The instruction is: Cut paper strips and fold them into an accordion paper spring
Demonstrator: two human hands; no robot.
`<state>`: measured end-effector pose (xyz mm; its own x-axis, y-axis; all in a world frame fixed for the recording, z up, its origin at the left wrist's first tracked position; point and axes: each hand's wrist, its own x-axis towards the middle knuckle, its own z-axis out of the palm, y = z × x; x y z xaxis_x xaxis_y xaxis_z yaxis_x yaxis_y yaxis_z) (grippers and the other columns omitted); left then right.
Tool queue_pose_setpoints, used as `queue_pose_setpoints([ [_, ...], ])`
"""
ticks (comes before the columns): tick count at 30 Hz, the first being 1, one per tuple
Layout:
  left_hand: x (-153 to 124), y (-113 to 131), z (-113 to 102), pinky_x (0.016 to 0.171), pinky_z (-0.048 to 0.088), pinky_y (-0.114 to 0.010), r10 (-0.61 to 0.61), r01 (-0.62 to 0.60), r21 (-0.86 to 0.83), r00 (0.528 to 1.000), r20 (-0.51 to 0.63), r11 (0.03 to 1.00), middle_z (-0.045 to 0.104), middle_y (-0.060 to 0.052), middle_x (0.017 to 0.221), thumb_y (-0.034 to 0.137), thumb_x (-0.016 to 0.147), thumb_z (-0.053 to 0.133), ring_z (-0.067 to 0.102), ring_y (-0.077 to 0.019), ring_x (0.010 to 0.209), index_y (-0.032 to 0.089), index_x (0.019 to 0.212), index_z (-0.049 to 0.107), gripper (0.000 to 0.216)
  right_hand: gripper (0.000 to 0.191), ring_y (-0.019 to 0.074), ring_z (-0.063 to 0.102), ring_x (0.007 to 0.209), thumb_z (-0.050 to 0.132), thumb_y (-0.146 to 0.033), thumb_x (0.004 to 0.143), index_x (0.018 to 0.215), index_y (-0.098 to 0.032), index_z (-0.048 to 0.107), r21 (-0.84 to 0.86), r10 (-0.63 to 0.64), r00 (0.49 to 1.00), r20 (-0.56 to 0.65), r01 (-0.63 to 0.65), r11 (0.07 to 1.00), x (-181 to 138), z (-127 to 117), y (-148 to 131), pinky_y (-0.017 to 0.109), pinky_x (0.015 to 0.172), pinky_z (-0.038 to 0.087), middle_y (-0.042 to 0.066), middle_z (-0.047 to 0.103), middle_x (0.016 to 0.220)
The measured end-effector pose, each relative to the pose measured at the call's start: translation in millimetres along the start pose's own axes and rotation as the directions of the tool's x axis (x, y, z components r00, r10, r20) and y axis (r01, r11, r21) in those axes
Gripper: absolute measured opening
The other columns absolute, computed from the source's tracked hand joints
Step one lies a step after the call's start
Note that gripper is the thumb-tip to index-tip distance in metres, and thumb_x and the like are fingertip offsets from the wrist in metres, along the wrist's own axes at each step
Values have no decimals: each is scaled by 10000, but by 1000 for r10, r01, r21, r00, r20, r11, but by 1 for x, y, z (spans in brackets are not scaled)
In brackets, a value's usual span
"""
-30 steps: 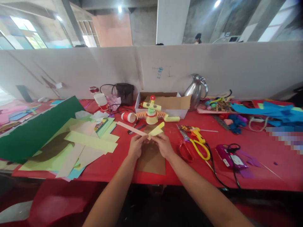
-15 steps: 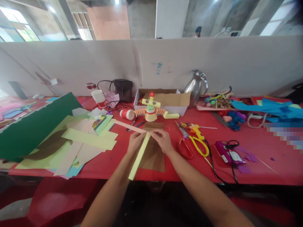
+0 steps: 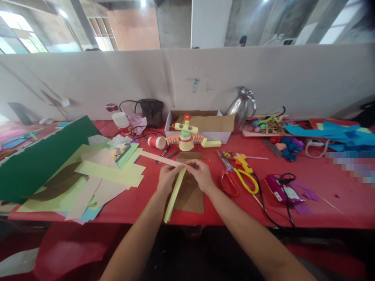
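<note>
Two paper strips meet at their ends between my fingertips. The yellow paper strip [image 3: 175, 195] hangs down toward the table's front edge, and the pale pink paper strip [image 3: 158, 157] stretches out to the left. My left hand [image 3: 168, 176] pinches the joined ends from the left. From the other side, my right hand [image 3: 199, 173] is closed on the same corner with thumb and finger. Beneath lies a brown cardboard piece [image 3: 191, 195]. Just beyond my hands stands a paper figure [image 3: 186, 136] with folded orange arms and a red ball on top.
Scissors [image 3: 238, 175], a yellow glue gun [image 3: 243, 162] and a purple box with a cord [image 3: 283, 190] lie to the right. Coloured paper sheets [image 3: 111, 173] and a green board [image 3: 52, 160] cover the left. A paper cup [image 3: 157, 142], open box [image 3: 202, 117] and metal jug [image 3: 241, 107] stand behind.
The lower end of the yellow strip has swung a little to the right and turned more edge-on. Both hands keep their pinch at nearly the same spot.
</note>
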<state>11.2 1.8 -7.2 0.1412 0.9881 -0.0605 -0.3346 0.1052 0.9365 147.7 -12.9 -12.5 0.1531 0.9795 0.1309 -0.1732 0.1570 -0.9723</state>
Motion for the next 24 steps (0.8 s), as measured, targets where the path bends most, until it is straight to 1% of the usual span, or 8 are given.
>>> queue_pose_setpoints([
  [3,-1,1,2,583,517,-286,2,-2,-12,1000,-1,1000,725,-71,701,348,633,810,664,-193,592,116,804,725,301,171,149,531,594,718,-383,695,740,-220,692,3,55,998,25,-55,998,-1,0,-1,280,572,411,-14,630,652],
  [5,-1,1,3,585,517,-289,-2,2,-33,1000,6,999,716,-66,681,342,628,811,663,-194,588,118,809,718,303,174,140,505,556,702,-388,713,713,-215,694,-35,53,998,38,-52,998,0,0,0,274,546,395,-21,596,595],
  [8,-1,0,4,566,504,-284,-16,17,-56,1000,6,998,699,-52,649,352,630,804,654,-189,570,128,810,705,304,179,130,499,540,701,-388,726,725,-209,704,-48,46,997,55,-43,998,0,-2,1,268,536,394,-21,593,592],
  [10,-1,0,4,544,488,-272,-1,0,-18,1000,-7,1000,690,-43,639,372,646,791,639,-178,552,129,801,700,302,191,128,505,539,704,-397,730,731,-206,705,-28,64,996,66,-62,998,-1,-2,1,265,531,399,-18,603,603],
  [14,-1,0,3,532,456,-234,111,-101,130,991,-69,986,690,-34,655,388,659,781,607,-142,550,120,764,699,299,231,132,521,544,730,-434,706,744,-210,691,28,115,989,91,-118,993,-2,0,2,257,506,401,-17,610,608],
  [16,-1,0,3,543,455,-228,134,-121,153,988,-81,981,689,-30,659,383,669,775,606,-137,565,121,760,699,288,247,133,516,534,748,-444,685,761,-216,689,36,127,986,104,-131,991,-2,0,3,253,485,392,-24,603,604],
  [19,-2,-1,4,545,463,-234,119,-108,115,988,-93,987,676,-19,629,380,680,769,608,-140,555,126,751,693,274,249,133,512,535,752,-440,681,789,-220,706,22,113,988,108,-116,993,-1,0,4,256,486,393,-24,608,609],
  [24,-1,-4,5,546,491,-265,42,-45,-28,994,-101,999,687,-28,622,378,675,776,634,-163,538,132,770,692,276,240,139,534,585,743,-401,700,859,-222,739,26,66,991,120,-70,997,0,-1,6,268,554,418,-9,652,671],
])
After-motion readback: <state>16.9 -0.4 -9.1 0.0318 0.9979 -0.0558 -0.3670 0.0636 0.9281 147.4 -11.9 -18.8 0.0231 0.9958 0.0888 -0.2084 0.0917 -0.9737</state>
